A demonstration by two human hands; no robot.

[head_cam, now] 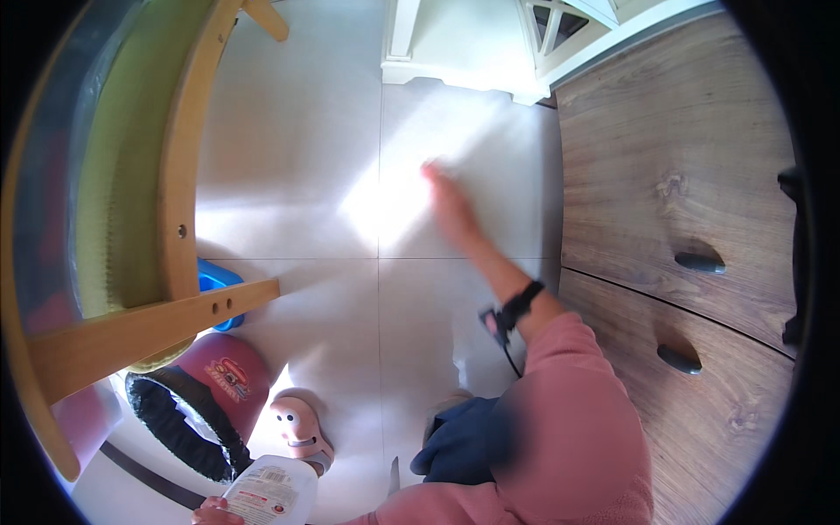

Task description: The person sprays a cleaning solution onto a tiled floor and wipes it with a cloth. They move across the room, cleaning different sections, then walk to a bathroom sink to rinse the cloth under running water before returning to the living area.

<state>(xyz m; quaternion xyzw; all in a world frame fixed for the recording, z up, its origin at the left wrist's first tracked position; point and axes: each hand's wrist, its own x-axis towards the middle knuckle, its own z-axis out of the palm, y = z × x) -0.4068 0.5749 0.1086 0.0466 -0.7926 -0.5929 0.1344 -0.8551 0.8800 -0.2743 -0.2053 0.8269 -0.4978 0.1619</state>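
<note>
At the lower left my left hand [216, 512] grips a whitish plastic container [266, 489] by its edge; the container bears a printed label. My right hand [453, 203] reaches out over the pale tiled floor [315, 197], beside a bright patch of sunlight. Motion blur hides its fingers, and I cannot tell whether anything is in them. A black strap with a small device [508, 312] and a cable sits on my right forearm, below the pushed-up pink sleeve. Just beyond the container stands a red waste bin [226, 374] lined with a black bag [174, 420].
A wooden chair frame [180, 197] with a yellow-green seat [131, 164] stands at left. Behind its leg is a blue plastic object [220, 279]. Wood-grain drawers [656, 164] with dark handles line the right side. White furniture [459, 52] stands ahead. One pink slipper [298, 423] shows below.
</note>
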